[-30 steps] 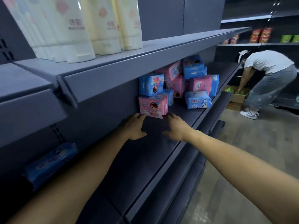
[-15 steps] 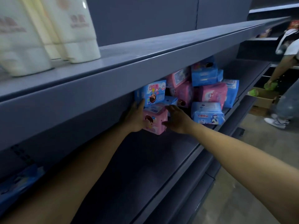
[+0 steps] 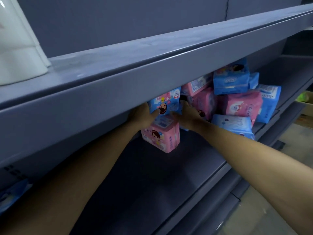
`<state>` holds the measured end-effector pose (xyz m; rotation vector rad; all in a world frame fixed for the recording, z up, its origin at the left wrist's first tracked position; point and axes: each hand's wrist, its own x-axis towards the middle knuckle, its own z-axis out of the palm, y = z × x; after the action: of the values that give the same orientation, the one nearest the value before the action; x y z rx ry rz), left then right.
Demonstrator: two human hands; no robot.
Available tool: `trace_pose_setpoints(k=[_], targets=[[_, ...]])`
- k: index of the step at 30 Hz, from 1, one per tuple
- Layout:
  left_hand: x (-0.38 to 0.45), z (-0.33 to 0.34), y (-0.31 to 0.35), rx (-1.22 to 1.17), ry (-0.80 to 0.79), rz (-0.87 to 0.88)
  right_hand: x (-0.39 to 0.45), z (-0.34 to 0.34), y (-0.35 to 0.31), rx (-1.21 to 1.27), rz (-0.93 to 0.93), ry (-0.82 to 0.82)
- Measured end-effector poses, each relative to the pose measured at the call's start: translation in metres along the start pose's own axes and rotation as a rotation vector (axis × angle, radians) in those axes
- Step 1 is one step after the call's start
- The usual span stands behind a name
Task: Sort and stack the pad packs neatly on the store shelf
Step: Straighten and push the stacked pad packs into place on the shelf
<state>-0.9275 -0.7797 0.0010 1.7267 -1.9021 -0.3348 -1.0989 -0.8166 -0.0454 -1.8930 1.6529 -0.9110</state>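
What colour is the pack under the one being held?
Pink, with a cartoon face: the pink pack, seen in the head view.

Dim aisle; grey metal shelving (image 3: 152,68) w/ grey back panel (image 3: 118,22), pale floor (image 3: 264,209) at right.

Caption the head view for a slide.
Both hands, left and right, grip a blue pad pack above a pink pad pack on the grey shelf.
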Motion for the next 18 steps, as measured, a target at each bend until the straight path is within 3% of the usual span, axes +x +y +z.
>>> trace_pose_setpoints(k=[8, 18], targets=[[0.012, 0.010, 0.016, -0.100, 0.041, -0.129, 0.021, 0.006, -0.001, 0.162, 0.128, -0.050], [0.009, 0.003, 0.011, -0.238, 0.057, -0.195, 0.028, 0.007, -0.006, 0.280, 0.100, 0.029]])
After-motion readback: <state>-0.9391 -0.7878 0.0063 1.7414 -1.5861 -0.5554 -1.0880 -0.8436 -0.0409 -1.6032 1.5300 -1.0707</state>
